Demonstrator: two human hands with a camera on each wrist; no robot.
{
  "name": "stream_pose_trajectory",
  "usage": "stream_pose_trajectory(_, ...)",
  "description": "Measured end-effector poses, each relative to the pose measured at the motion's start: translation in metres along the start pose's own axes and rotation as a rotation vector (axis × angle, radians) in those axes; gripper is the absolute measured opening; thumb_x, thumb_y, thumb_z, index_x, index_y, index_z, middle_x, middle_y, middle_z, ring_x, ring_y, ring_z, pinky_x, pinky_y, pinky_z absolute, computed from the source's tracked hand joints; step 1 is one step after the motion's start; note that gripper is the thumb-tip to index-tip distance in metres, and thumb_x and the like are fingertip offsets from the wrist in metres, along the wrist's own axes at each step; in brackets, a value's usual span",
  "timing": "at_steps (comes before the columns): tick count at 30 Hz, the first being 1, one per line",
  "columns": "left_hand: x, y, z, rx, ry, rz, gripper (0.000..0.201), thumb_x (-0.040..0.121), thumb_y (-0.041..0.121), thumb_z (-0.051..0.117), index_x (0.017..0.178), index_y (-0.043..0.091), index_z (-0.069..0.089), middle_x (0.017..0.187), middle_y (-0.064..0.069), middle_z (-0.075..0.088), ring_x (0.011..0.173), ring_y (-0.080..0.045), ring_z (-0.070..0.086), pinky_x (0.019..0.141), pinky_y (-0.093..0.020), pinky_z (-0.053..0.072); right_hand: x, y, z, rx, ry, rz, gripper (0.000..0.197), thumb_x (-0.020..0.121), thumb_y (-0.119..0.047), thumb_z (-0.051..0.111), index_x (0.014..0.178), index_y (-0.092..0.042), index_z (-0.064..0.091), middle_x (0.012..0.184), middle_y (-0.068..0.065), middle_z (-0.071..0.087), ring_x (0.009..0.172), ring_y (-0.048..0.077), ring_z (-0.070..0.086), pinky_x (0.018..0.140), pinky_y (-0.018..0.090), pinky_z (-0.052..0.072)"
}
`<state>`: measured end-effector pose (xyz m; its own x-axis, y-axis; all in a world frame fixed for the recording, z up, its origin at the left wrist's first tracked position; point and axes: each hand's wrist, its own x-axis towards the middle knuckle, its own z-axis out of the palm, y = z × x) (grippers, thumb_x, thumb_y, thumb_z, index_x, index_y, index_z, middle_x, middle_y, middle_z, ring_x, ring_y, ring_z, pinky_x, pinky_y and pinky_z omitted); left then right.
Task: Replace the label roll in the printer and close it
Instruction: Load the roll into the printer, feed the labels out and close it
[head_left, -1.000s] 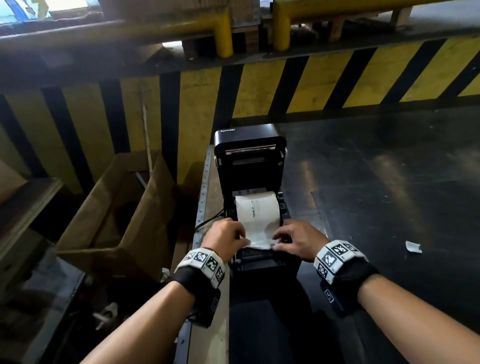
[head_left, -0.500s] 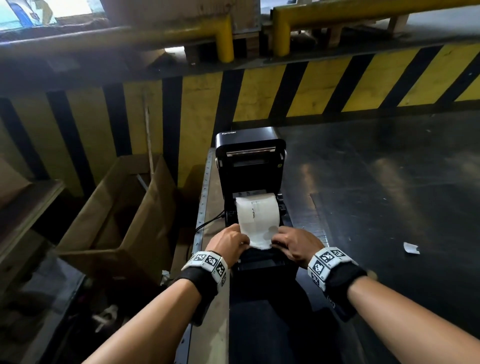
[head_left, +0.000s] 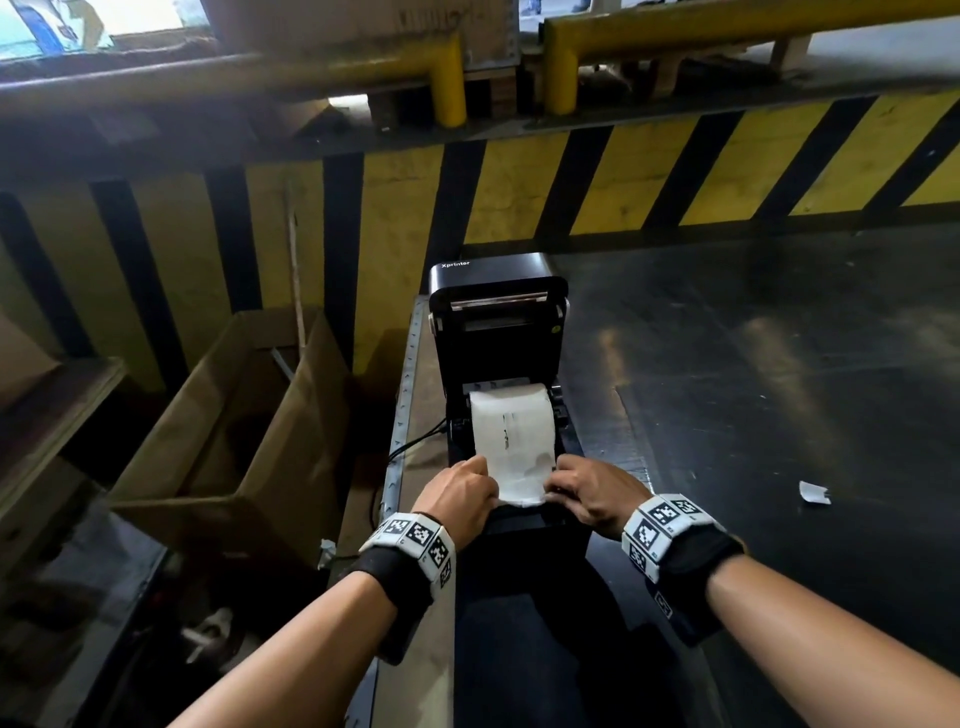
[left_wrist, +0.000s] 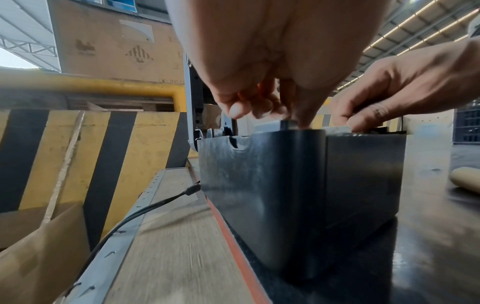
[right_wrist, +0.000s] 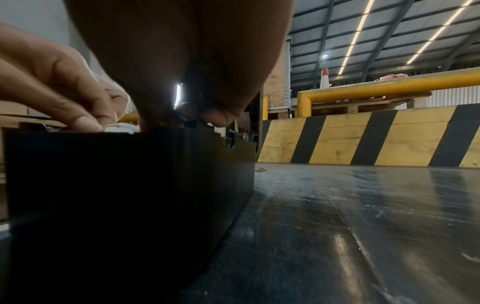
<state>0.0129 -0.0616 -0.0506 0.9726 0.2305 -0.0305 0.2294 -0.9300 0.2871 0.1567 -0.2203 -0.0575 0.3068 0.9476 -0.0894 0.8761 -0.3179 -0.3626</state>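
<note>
A black label printer stands on the dark table with its lid raised upright. A white label roll lies in its bay, and its strip is drawn forward over the front edge. My left hand pinches the strip's left edge with curled fingers. My right hand holds the right edge the same way. In the left wrist view my left hand curls down onto the printer body, and my right hand's fingertips sit on the strip. In the right wrist view, the palm of my right hand hides most of its fingers.
An open cardboard box stands left of the table, below its wooden edge. A black cable runs into the printer's left side. A yellow-black barrier is behind. A paper scrap and a cardboard core lie to the right.
Both hands stay at the strip's front end. The right hand has drawn in a little closer to the strip's right edge. The printer lid is still raised.
</note>
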Motion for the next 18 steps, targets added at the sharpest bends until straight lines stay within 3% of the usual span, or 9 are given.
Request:
stream_pose_trajectory(3,-0.006,0.001,0.000,-0.027,0.011,-0.008,0.026,0.093,0.026,0.049,0.098,0.009,0.069,0.101,-0.007,0.057,0.090,-0.026,0.058,0.076,-0.034,0.048,-0.005,-0.001,0.000,0.035,0.002,-0.004,0.028,0.092,-0.035,0.049,0.100,-0.012,0.063,0.097,0.005,0.056,0.075,0.016,0.048,0.065,0.030,0.044)
stream_pose_trajectory(8,-0.019,0.006,0.002,-0.064,0.027,0.007,0.025,0.093,0.026,0.050,0.098,0.009,0.068,0.100,-0.006,0.056,0.089,-0.025,0.058,0.077,-0.033,0.048,-0.018,-0.007,0.000,0.050,0.000,-0.016,0.028,0.092,-0.033,0.048,0.099,-0.011,0.064,0.098,0.006,0.056,0.081,0.023,0.056,0.069,0.036,0.049)
stream_pose_trajectory(13,-0.036,0.006,0.007,-0.066,0.024,0.020,0.028,0.082,0.036,0.064,0.102,0.015,0.061,0.108,-0.002,0.054,0.096,-0.021,0.054,0.084,-0.034,0.046,-0.031,-0.010,-0.001,0.046,-0.009,-0.021,0.027,0.092,-0.031,0.048,0.097,-0.010,0.065,0.098,0.007,0.058,0.084,0.023,0.056,0.068,0.027,0.037)
stream_pose_trajectory(18,-0.047,0.008,0.008,-0.085,0.105,0.042,0.012,0.082,0.027,0.062,0.086,0.016,0.065,0.093,-0.004,0.062,0.088,-0.026,0.059,0.080,-0.042,0.050,-0.044,-0.015,-0.004,0.071,-0.008,-0.028,0.027,0.092,-0.030,0.049,0.098,-0.010,0.065,0.090,-0.002,0.050,0.079,0.013,0.048,0.070,0.023,0.035)
